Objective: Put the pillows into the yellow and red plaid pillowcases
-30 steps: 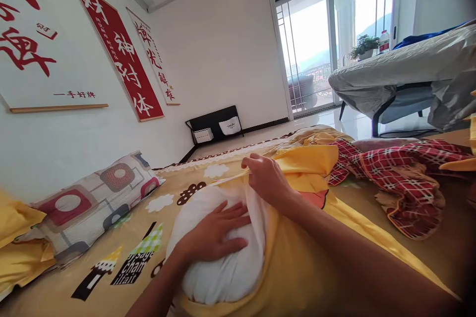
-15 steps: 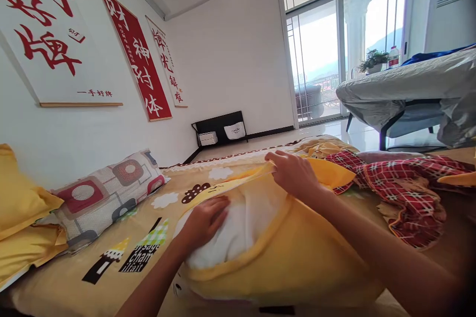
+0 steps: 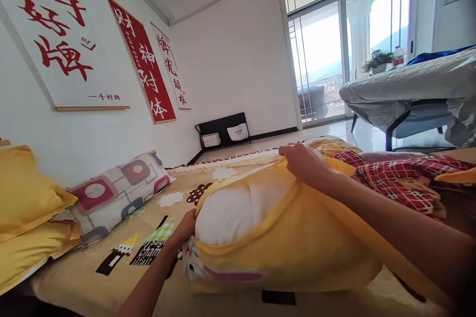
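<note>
A yellow pillowcase (image 3: 297, 242) with a printed white animal face lies on the bed, its opening stretched wide. Inside it a white pillow (image 3: 226, 215) shows through the gap. My right hand (image 3: 307, 162) is closed on the raised far edge of the opening, pulling the cloth taut. At the left end of the opening, my left hand (image 3: 186, 228) grips the pillowcase's rim, its fingertips partly hidden behind the cloth.
Yellow pillows (image 3: 33, 193) and a patterned pillow (image 3: 119, 190) lie at the left on the printed bedsheet (image 3: 85, 292). Red plaid cloth (image 3: 401, 173) is heaped at the right. Beyond stand a covered table (image 3: 409, 81) and a black headboard-like panel (image 3: 223, 129) by the wall.
My left hand has come off the white pillow and moved to the left rim of the pillowcase. My right hand still holds the far edge. The view has shifted slightly left.
</note>
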`<action>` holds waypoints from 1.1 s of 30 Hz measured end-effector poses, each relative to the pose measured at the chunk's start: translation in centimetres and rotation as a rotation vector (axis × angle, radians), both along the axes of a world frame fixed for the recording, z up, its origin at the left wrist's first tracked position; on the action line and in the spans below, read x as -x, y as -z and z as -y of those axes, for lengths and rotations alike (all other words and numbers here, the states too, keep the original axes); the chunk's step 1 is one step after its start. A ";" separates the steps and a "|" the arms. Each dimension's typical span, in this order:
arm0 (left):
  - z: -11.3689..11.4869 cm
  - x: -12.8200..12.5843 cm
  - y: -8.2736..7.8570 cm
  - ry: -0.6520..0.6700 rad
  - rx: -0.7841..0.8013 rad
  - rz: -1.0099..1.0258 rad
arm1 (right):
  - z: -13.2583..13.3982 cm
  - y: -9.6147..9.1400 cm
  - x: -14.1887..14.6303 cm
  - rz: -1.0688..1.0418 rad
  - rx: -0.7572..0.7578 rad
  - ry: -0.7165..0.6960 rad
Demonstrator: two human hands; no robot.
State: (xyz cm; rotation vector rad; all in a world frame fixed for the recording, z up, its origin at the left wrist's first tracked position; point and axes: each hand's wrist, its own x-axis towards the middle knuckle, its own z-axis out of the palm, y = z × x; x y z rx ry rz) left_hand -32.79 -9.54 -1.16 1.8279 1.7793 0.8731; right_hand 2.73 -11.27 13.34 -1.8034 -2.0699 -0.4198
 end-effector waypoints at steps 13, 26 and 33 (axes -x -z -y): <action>-1.2 -1.7 -11.5 -0.394 -0.376 -0.647 | -4.8 -0.3 -5.9 -0.190 -0.052 0.266; -0.7 -2.1 -12.7 -0.124 -0.332 -0.217 | -0.7 4.8 12.0 -0.093 0.026 -0.800; -0.3 -4.3 -12.1 -0.091 -0.267 -0.043 | -1.8 9.7 15.0 0.048 0.475 -0.660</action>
